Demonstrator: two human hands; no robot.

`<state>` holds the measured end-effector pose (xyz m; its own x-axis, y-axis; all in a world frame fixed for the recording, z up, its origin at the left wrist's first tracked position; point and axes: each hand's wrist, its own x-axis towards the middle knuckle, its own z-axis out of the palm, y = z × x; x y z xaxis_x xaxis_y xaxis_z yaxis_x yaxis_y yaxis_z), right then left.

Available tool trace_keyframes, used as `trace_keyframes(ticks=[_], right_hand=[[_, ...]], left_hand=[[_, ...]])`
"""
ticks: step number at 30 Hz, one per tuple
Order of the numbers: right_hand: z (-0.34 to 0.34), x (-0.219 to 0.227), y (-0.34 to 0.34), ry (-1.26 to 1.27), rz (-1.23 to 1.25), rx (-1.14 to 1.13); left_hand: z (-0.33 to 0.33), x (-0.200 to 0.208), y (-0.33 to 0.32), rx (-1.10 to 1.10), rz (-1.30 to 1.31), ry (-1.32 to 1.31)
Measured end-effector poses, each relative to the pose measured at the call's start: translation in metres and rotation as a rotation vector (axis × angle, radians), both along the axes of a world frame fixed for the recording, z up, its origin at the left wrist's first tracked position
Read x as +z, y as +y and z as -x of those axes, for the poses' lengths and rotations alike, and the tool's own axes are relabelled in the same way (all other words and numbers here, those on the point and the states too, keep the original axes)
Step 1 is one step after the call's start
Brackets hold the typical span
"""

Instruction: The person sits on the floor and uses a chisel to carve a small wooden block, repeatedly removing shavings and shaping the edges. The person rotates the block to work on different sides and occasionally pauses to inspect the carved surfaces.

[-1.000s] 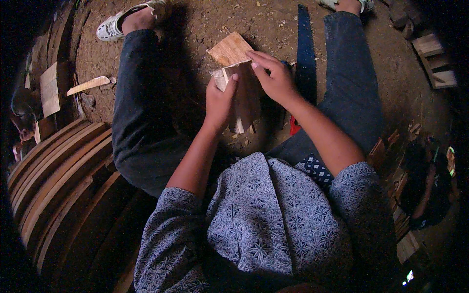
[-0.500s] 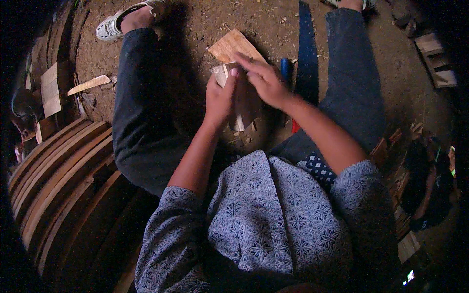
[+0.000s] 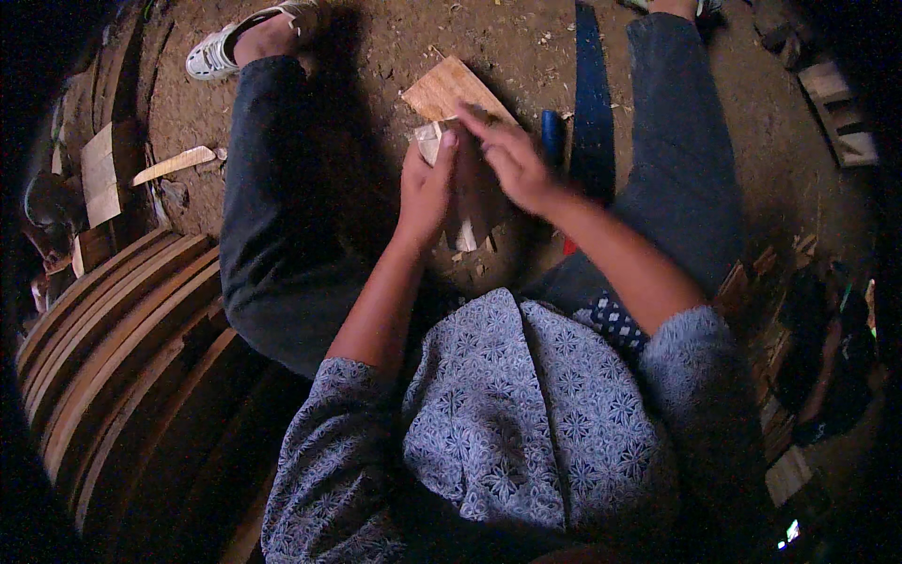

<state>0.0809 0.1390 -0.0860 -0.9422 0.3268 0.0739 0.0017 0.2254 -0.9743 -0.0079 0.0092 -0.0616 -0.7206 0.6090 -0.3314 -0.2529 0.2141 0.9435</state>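
Note:
Between my shins, my left hand [image 3: 427,188] is wrapped round a piece of wood [image 3: 429,143], its thumb along the near side. The pale, cut end of the wood shows beyond the fingers; much of the rest is in shadow or covered by the hand. My right hand [image 3: 521,169] is close on the other side, smeared by motion. Its index finger stretches toward the wood's top, the others are loosely bent, and I see nothing held in it. Whether that fingertip touches the wood I cannot tell. Just beyond lies a flat light-brown board [image 3: 456,86] on the ground.
A blue cylindrical thing [image 3: 552,136] and a long dark-blue flat strip [image 3: 592,94] lie right of my hands. Curved wooden slats [image 3: 122,310] are stacked at my left, near a pale wood sliver [image 3: 174,164]. Wood pieces [image 3: 836,113] lie far right. Shavings dot the dirt floor [image 3: 385,47].
My right hand has shifted very slightly, still over the wood with its index finger stretched. The left hand keeps its hold; the whole view has moved a little.

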Motion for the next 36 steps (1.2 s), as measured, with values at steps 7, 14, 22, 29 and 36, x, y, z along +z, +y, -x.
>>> trace_keyframes(ticks=[7, 14, 22, 29, 36], right_hand=[[-0.005, -0.022, 0.012, -0.039, 0.119, -0.142], [-0.004, -0.047, 0.009, -0.012, 0.027, -0.296], [0.019, -0.029, -0.015, 0.165, -0.125, -0.424], [0.021, -0.037, -0.004, -0.191, -0.093, -0.205], [0.021, -0.086, -0.006, 0.051, -0.043, -0.364]], left_hand=[[0.006, -0.004, 0.005, 0.002, 0.028, 0.065], [0.009, -0.025, -0.003, 0.033, 0.097, -0.017], [0.004, -0.005, -0.005, 0.015, 0.093, 0.02], [0.006, -0.012, -0.006, -0.001, 0.146, 0.058], [0.004, -0.021, 0.0, 0.005, 0.159, 0.037]])
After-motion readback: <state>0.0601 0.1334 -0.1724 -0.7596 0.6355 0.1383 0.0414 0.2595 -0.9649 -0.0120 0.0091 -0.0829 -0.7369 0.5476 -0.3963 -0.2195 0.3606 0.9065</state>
